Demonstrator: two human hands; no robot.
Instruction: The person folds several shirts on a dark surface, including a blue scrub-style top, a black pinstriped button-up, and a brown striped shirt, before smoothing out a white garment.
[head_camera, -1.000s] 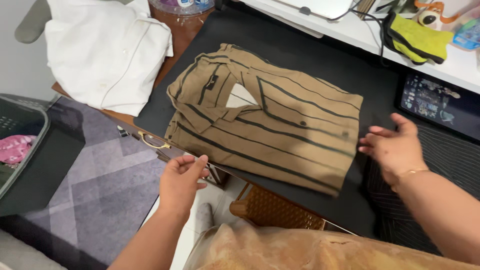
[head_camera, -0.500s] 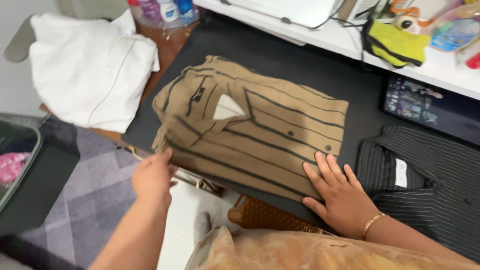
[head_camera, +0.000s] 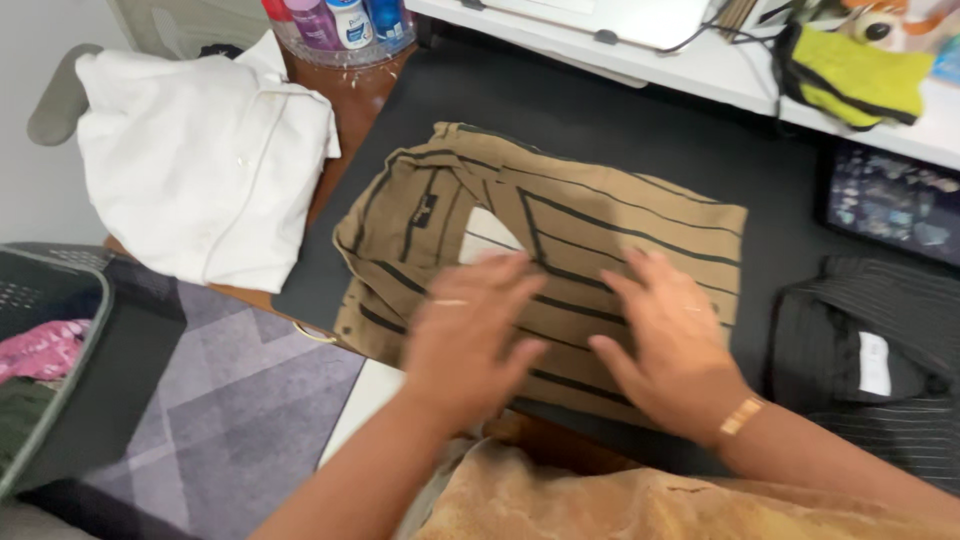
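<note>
A folded tan shirt with dark stripes lies on a black mat on the desk. My left hand rests flat on the shirt's front near the collar, fingers spread. My right hand, with a gold bracelet at the wrist, presses flat on the shirt's right half. Both palms are down and hold nothing. The hands are slightly blurred.
A white folded garment lies at the desk's left end. A black pinstriped shirt sits to the right, a dark tablet behind it. Bottles stand at the back, a yellow-green cloth on the white shelf. A laundry basket is on the floor left.
My left hand moved from the shirt's left edge onto its front. My right hand slid up from the lower right corner onto the shirt's middle.
</note>
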